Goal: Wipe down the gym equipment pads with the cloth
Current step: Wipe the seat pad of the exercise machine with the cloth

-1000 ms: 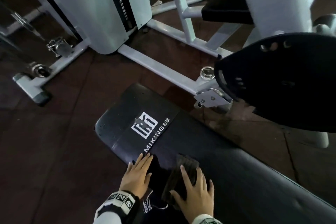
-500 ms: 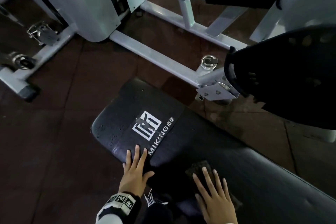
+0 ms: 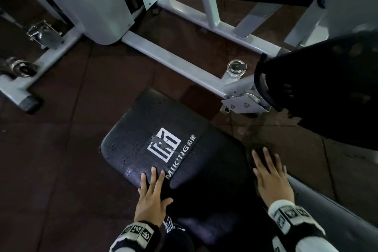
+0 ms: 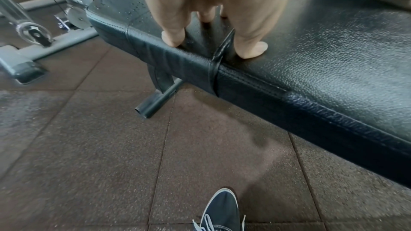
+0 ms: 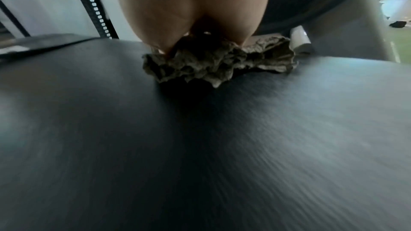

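The right hand [image 3: 270,180] lay flat with its fingers straight and slightly spread, pressing the crumpled grey-brown cloth [image 5: 213,62] down onto the black bench pad [image 3: 204,170]. The cloth sat at the far right edge of the pad, bunched under the palm with its folds sticking out past the hand in the right wrist view. The left hand [image 3: 152,196] was also open, fingers straight and fanned, resting flat on the pad near its left edge, just this side of the white logo [image 3: 165,145]. In the left wrist view its fingertips [image 4: 173,39] touched the pad beside a loose black strap [image 4: 220,52] that wrapped over the pad's side. Small droplets dotted the far left end of the pad.

No containers showed. Around the bench stood a white machine frame [image 3: 184,61] on the far side, and a large black curved pad [image 3: 327,88] hung over the far right. The floor was dark brown rubber tiles [image 4: 111,147], and a blue laced shoe [image 4: 220,212] stood on them near the bench.
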Available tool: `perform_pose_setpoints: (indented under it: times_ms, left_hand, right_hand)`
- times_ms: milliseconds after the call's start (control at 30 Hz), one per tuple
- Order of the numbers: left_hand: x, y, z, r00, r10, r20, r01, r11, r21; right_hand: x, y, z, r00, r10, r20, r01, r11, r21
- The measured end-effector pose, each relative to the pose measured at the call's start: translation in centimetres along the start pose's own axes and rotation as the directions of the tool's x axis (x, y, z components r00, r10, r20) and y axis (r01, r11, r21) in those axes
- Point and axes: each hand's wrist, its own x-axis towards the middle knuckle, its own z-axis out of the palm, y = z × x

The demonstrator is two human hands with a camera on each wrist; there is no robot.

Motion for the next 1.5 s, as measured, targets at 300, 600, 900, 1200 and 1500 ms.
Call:
perform_pose_setpoints:
  times_ms: [300, 600, 900, 1200, 1500]
  left_hand:
    - [0.1, -0.1, 0.1, 1.000, -0.010, 0.029, 0.009, 0.999, 0.032]
    - [0.0, 0.0, 0.0, 1.000, -0.008, 0.028, 0.007, 0.999, 0.041]
    - [-0.2, 0.2, -0.4, 0.998, -0.008, 0.055, 0.006, 0.999, 0.047]
    - [-0.3, -0.6, -0.6, 0.999, 0.049, 0.016, -0.047, 0.995, -0.089]
    - [0.6, -3.1, -3.6, 0.994, -0.064, -0.091, 0.057, 0.995, -0.078]
  right_hand:
    - [-10.5, -1.5, 3.6, 0.979, -0.197, 0.059, 0.203, 0.971, -0.126]
    - [-0.8, -7.0, -0.3, 0.963, -0.243, 0.112, 0.253, 0.964, -0.080]
    - [-2.9, 0.0, -1.4, 0.989, 0.053, 0.134, -0.047, 0.998, -0.052]
    - [-7.3, -7.2, 1.6, 0.962, -0.135, 0.238, 0.157, 0.985, -0.075]
    - [3.3, -7.7, -2.5, 0.987, 0.055, 0.150, -0.064, 0.997, 0.050]
